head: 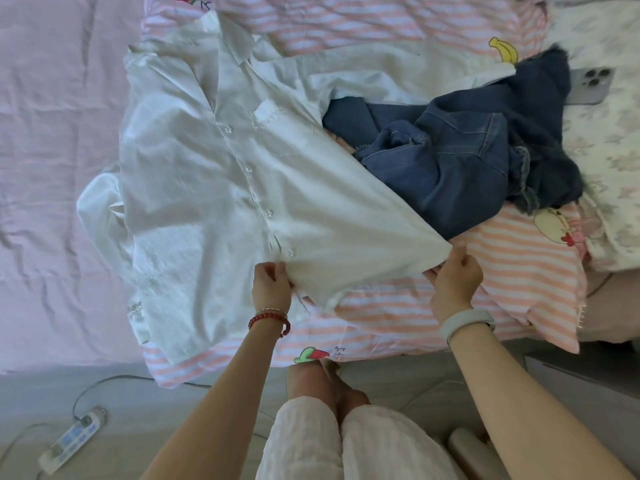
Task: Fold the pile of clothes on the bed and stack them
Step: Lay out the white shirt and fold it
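A white button-up shirt [214,174] lies spread face up across the bed, collar toward the far side. My left hand [270,285] pinches its bottom hem beside the button placket. My right hand [454,282] grips the hem's right corner, and the cloth between the two hands is lifted and pulled taut. A crumpled dark blue denim garment [460,157] lies to the right, partly under the shirt's raised side. Another white garment [381,69] lies behind the denim.
A pink-and-white striped blanket [519,271] lies under the clothes on a lilac sheet [52,133]. A phone [588,85] rests at the far right by a floral quilt [616,150]. A power strip [71,439] and cable lie on the floor.
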{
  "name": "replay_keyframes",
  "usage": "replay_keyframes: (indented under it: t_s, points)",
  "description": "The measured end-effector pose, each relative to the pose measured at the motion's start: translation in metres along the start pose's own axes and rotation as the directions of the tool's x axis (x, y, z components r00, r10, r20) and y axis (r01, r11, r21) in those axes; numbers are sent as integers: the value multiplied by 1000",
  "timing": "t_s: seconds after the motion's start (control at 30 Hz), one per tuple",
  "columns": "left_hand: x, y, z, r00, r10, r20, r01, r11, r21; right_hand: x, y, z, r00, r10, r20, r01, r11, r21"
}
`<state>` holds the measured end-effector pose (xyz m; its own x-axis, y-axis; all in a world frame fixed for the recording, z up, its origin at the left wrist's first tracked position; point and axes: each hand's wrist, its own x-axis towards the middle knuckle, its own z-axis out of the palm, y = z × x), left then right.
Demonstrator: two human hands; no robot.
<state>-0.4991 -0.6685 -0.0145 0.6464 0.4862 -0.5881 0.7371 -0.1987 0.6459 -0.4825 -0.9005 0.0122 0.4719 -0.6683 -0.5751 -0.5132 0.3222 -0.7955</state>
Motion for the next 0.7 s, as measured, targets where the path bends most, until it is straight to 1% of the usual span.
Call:
replay_keyframes:
  t_s: [0.03, 0.1, 0.17, 0.2, 0.23, 0.3, 0.33, 0.37, 0.4, 0.43, 0.47, 0.53, 0.57, 0.6, 0.63, 0.7]
  points:
    - [2, 0, 0, 1000, 18, 7, -18, 999, 28, 3, -1, 1, 999, 7, 39, -6, 1000, -6]
    - [1, 1, -3, 998, 55, 24, -57, 994, 93, 4, 0, 4, 987, 15, 163, -5, 998, -63]
    - [-1, -4, -7, 988, 142, 57, -150, 974, 170, 1, 4, 5, 960, 29, 278, 3, 993, -114]
    - [-2, -10, -9, 974, 209, 89, -224, 949, 220, -2, 6, 5, 952, 37, 303, 3, 991, -131]
    - [-3, -17, -10, 949, 282, 137, -311, 910, 276, -5, 8, 5, 952, 37, 304, 11, 988, -154]
    - [-9, -33, -11, 881, 396, 259, -470, 797, 381, -9, 13, 3, 966, -9, 259, 66, 975, -212]
    - [-11, -40, -11, 853, 425, 303, -520, 743, 421, -9, 15, 1, 972, -47, 229, 104, 965, -242]
    - [-14, -44, -12, 840, 433, 327, -541, 712, 447, -10, 15, -1, 976, -89, 197, 140, 955, -262]
    - [-17, -45, -12, 839, 432, 331, -543, 708, 451, -10, 14, -3, 978, -132, 158, 173, 945, -279]
    - [-19, -46, -11, 847, 423, 322, -529, 731, 432, -9, 12, -5, 977, -175, 119, 203, 932, -299]
    - [-21, -44, -10, 867, 400, 298, -493, 778, 389, -8, 9, -6, 971, -221, 89, 238, 917, -320]
    - [-25, -35, -7, 928, 298, 224, -347, 909, 231, -5, 3, -8, 950, -308, 58, 307, 880, -363]
    - [-27, -29, -5, 955, 212, 209, -245, 959, 144, -4, 0, -8, 941, -335, 51, 328, 862, -387]
    - [-29, -22, -1, 968, 125, 218, -143, 987, 69, -3, 0, -8, 939, -341, 51, 331, 852, -405]
    - [-30, -17, 3, 969, 64, 239, -69, 997, 16, -3, -1, -8, 941, -333, 58, 326, 850, -414]
    - [-34, -8, 12, 967, 5, 255, 6, 999, -43, -5, 1, -9, 948, -306, 81, 311, 850, -425]
